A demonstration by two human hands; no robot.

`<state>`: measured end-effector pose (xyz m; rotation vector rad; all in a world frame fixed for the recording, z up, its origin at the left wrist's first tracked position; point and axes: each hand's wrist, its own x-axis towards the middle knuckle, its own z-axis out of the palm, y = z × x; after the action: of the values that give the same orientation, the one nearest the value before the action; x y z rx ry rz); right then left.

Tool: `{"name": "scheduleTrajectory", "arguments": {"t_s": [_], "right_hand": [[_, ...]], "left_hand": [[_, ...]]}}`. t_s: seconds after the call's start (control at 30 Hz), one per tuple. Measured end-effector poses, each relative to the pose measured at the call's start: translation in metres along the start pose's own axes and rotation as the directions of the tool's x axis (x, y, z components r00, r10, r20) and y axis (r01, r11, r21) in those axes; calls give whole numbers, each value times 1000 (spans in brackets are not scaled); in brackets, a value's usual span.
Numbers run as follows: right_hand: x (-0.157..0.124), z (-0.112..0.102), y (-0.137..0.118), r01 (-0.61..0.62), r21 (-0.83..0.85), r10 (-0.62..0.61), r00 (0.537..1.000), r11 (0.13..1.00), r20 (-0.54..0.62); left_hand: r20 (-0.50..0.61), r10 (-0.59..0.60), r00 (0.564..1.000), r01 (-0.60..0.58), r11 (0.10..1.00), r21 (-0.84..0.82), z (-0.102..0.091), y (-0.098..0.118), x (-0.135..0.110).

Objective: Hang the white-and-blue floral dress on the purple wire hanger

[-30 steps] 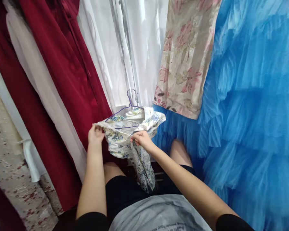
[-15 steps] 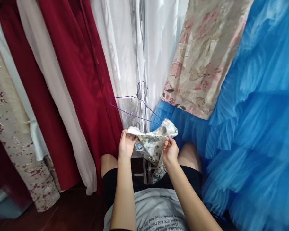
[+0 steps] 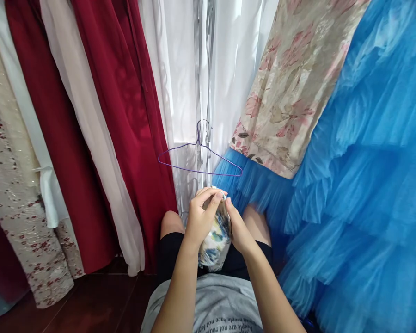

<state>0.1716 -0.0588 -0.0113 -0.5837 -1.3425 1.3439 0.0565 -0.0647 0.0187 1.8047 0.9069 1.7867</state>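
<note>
A person's left hand [image 3: 199,217] and right hand [image 3: 237,226] press together over the lap, fingers closed around a folded blue-floral garment [image 3: 215,236] held between them. Just above hangs a bare purple wire hanger [image 3: 199,159] on a metal rail, flanked by a crimson dress [image 3: 125,106] and a blue tulle gown [image 3: 360,194].

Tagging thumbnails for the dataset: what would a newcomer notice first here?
The bright blue tulle dress fills the whole right side, with a dark red gown hanging at upper left. In the centre, the left hand and right hand have a shut grip on a bunched floral cloth above the lap, just below a bare purple wire hanger.
</note>
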Motion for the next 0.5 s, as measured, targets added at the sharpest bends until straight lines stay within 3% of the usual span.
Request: {"name": "scheduleTrajectory", "arguments": {"t_s": [0.07,0.13,0.17,0.27,0.33,0.4,0.5], "right_hand": [[-6,-4,-9,-157,20,152,977,987,148],[-11,-12,-16,-233,16,225,955,972,193],[-13,-18,-19,-226,15,221,961,974,166],[-12,-42,-32,-110,1,110,993,994,-36],[-3,-65,-42,-16,-48,7,982,999,-188],[14,-92,-54,60,-129,-94,956,990,-277],[57,-127,-68,115,-357,-236,919,927,-316]], "left_hand": [[9,-24,1000,23,999,35,-8,-7,3],[148,-125,981,132,991,-36,-17,-14,0],[262,-178,948,206,975,-84,-22,-17,-4],[594,-298,748,402,914,-48,-34,-33,-28],[645,-413,643,425,893,148,-42,-48,-47],[567,-539,623,405,842,356,-53,-64,-62],[475,-555,683,354,820,450,-69,-78,-64]]}}
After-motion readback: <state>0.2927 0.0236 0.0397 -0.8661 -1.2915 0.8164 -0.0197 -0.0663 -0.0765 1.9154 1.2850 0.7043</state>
